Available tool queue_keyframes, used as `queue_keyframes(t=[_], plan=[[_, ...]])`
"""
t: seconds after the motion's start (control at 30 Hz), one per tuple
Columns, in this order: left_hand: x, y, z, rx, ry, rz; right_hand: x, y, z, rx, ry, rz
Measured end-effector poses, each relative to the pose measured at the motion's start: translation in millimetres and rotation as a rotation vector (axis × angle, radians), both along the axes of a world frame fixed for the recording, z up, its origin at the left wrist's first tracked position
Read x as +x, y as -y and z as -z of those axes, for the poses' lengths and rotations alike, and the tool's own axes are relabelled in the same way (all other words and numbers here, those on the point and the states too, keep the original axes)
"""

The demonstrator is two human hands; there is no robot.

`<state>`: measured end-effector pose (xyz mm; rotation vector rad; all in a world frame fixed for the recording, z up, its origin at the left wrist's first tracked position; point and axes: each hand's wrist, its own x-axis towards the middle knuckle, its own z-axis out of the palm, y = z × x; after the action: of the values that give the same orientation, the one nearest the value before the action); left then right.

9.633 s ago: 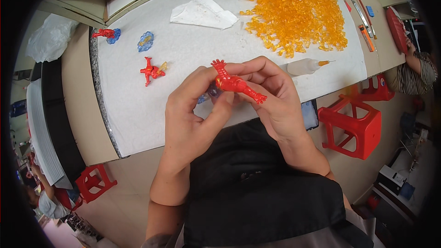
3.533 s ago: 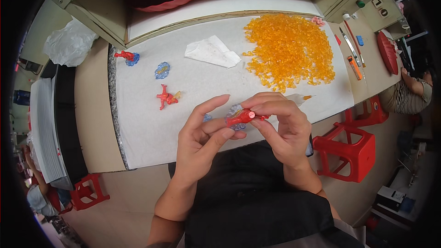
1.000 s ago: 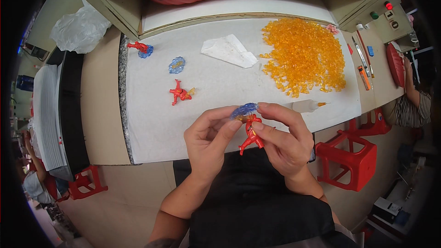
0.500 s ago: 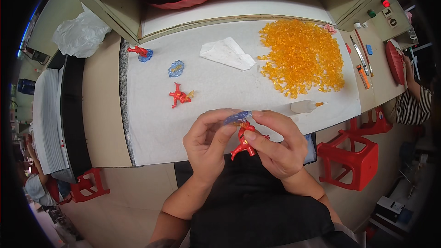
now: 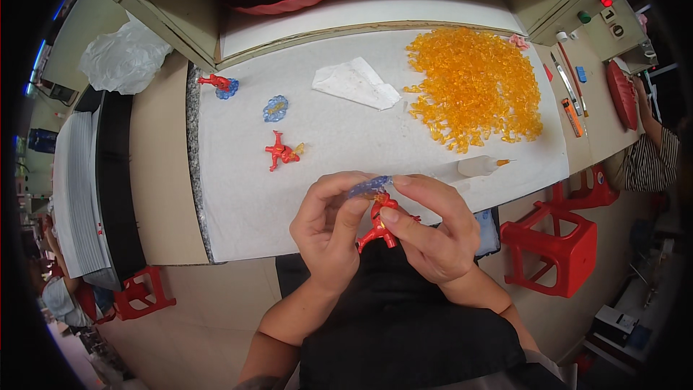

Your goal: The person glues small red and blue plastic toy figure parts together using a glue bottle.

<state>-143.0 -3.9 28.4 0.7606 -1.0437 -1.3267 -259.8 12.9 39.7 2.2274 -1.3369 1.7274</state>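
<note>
My left hand point(image 5: 328, 230) and my right hand point(image 5: 433, 235) meet at the near edge of the white work mat point(image 5: 245, 195). Between them I hold a small red plastic figure point(image 5: 378, 225), which hangs downward. A clear blue flat piece point(image 5: 368, 188) is pinched at its top by my left thumb and fingers. My right fingers grip the figure's body. On the mat lie another red figure point(image 5: 281, 152), a loose blue piece point(image 5: 275, 108) and a red figure on a blue piece point(image 5: 219, 84).
A large heap of orange translucent pieces point(image 5: 473, 83) covers the mat's right part. A folded white paper point(image 5: 354, 83), a small glue bottle point(image 5: 476, 166), tools point(image 5: 570, 97), a white plastic bag point(image 5: 123, 58) and red stools point(image 5: 559, 245) surround. Another person's arm point(image 5: 650, 137) is at right.
The blue piece has come onto the top of the red figure, which turned from lying across my fingers to hanging down. Both hands stayed near the mat's edge.
</note>
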Motion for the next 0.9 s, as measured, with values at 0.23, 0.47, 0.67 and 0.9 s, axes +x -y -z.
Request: queue_keyframes(t=[0.23, 0.47, 0.67, 0.9], plan=[[-2.2, -0.5, -1.9, -0.015, 0.013, -0.029, 0.8, -0.6, 0.5, 0.003, 0.020, 0.013], [2.7, 1.6, -4.9, 0.032, 0.068, 0.128, -9.8, 3.3, 0.4, 0.123, 0.141, 0.016], [3.8, 3.1, -2.4, 0.141, -0.074, 0.173, -8.9, 4.8, -0.2, 0.149, 0.158, -0.013], [-6.4, -5.6, 2.7, 0.209, -0.210, 0.154, -2.0, 7.1, 11.9, 0.173, 0.465, -0.043]])
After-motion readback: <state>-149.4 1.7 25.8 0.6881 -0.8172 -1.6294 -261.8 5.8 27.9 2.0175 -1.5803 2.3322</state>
